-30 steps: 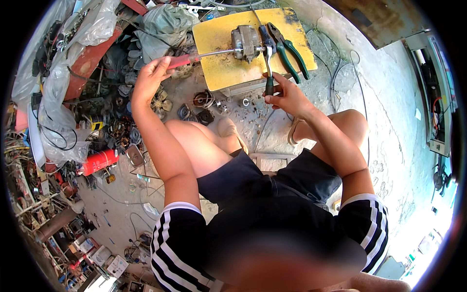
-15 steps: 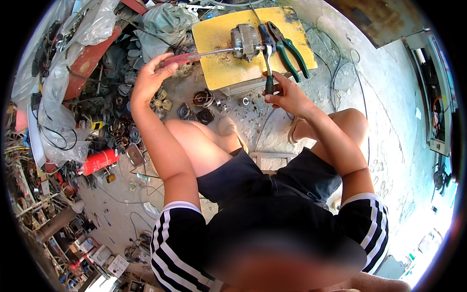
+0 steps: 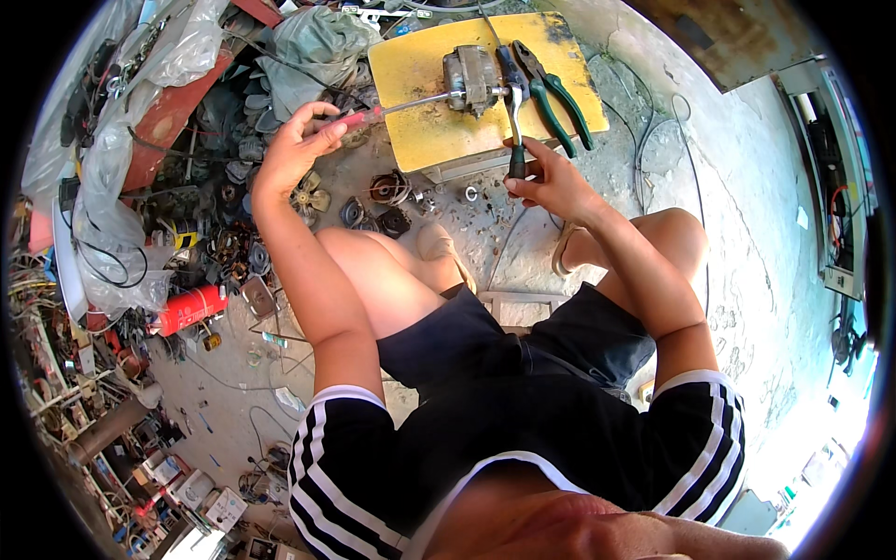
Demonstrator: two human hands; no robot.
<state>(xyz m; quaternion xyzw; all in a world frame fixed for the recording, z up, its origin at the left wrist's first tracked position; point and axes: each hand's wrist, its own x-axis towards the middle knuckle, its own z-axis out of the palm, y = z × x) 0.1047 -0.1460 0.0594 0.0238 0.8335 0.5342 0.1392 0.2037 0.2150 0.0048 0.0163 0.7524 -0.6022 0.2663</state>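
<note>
My left hand [image 3: 295,154] is closed round the rear of a red-handled screwdriver [image 3: 360,119], thumb along the handle. Its long shank reaches right to a small electric motor [image 3: 470,78] on a yellow board [image 3: 420,140]. In my right hand [image 3: 554,183] is the dark grip of a ratchet wrench [image 3: 515,121], its metal neck running up to the motor's right side, where the shaft sticks out. Just beyond lies a tool with a dark blue handle [image 3: 510,67]. Green-handled pliers [image 3: 556,93] rest on the board to the right.
Motor parts [image 3: 390,189] and a fan blade [image 3: 312,198] lie on the floor left of the board. Scrap and plastic bags [image 3: 317,51] pile up on the left, near a red cylinder [image 3: 191,310]. A black cable [image 3: 695,177] runs along the floor at right.
My left fingers have shifted and curled on the screwdriver handle, which sits slightly differently. My right hand and the wrench look unmoved.
</note>
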